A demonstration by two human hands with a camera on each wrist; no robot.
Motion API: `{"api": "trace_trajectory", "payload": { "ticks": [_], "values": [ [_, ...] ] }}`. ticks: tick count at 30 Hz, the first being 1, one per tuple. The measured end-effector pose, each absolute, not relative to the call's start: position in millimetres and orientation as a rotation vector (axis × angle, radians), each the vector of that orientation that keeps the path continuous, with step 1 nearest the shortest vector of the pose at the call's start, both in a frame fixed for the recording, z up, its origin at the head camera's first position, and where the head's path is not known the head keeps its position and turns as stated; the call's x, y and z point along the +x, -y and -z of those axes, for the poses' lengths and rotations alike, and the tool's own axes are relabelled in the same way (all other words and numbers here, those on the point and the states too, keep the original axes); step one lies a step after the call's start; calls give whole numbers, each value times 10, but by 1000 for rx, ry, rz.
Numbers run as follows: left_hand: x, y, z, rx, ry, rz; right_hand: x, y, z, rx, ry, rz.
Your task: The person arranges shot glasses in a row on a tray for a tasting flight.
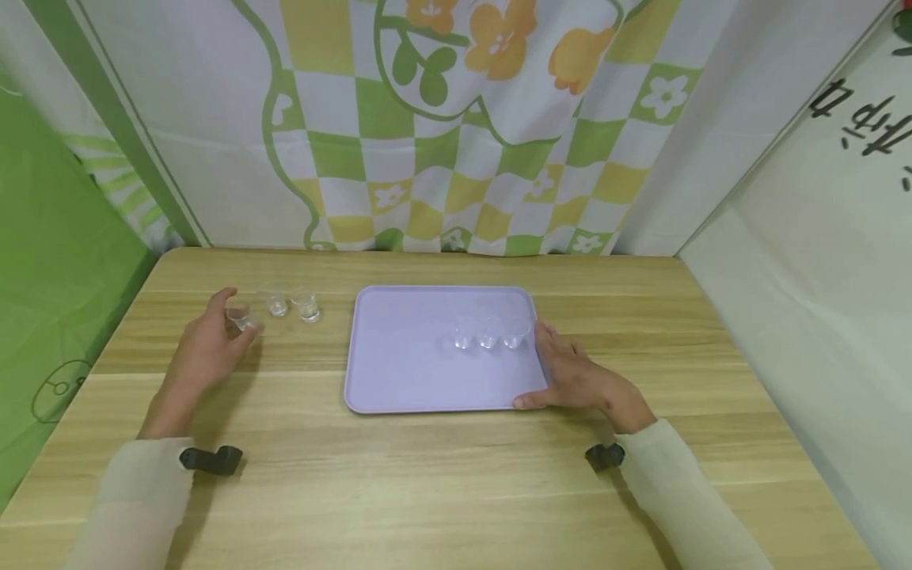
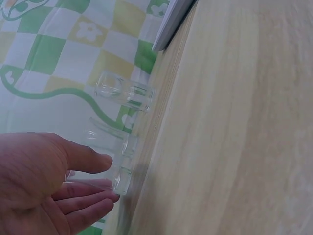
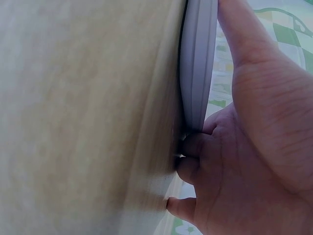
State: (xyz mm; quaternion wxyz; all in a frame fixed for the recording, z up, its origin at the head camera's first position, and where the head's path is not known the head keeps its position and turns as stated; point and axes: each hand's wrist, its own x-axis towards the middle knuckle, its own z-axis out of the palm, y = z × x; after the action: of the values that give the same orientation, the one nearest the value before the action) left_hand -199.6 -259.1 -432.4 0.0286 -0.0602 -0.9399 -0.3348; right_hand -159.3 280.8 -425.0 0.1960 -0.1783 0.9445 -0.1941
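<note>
At the table's left, my left hand (image 1: 207,348) holds a small clear shot glass (image 1: 242,318) between thumb and fingers; its base (image 2: 122,181) shows past the fingertips in the left wrist view. Two more shot glasses stand just beyond it, one nearer (image 1: 276,302) and one further right (image 1: 308,305). A lilac tray (image 1: 399,380) lies mid-table, with a row of three shot glasses (image 1: 488,336) on its right half. My right hand (image 1: 577,376) grips the tray's near right corner, the thumb at the front rim and the fingers against the right side.
The wooden table (image 1: 399,491) carries all of this. A checked, flowered curtain (image 1: 456,158) hangs behind its far edge. A green cloth (image 1: 64,237) borders the left, and a white sheet with black writing (image 1: 819,261) the right.
</note>
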Motion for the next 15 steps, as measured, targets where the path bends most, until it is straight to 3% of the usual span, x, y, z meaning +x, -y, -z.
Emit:
{"api": "trace_trajectory", "payload": {
  "ticks": [15],
  "values": [
    [-2025,2605,4307,-127,2943,1089,-1594,-2816,4262,-497,-2645,562]
  ]
}}
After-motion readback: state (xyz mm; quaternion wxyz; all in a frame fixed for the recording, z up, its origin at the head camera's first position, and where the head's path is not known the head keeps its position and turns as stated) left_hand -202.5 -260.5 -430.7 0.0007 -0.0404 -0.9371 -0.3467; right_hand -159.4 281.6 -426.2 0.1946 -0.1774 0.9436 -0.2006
